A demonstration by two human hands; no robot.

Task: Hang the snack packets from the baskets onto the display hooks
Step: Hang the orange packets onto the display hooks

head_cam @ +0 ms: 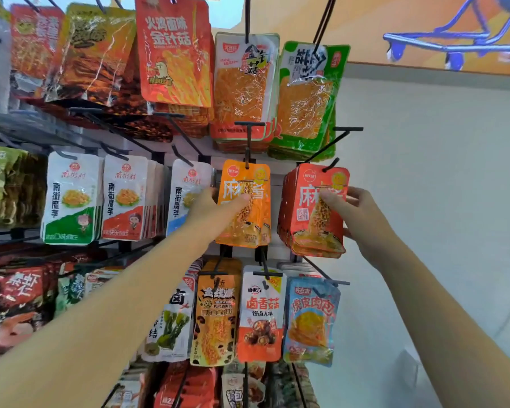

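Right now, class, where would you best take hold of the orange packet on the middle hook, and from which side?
Pinch the orange packet at its upper left edge, coming from the left, thumb in front, as the left hand does. It hangs flat by a top hole on its hook, so a high grip steers that hole; the red stack hangs close on its right.

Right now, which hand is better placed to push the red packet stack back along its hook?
Right. The right hand grips the red packet stack, thumb in front and fingers round its right edge, just below its hook. The left hand holds the orange packet one hook over.
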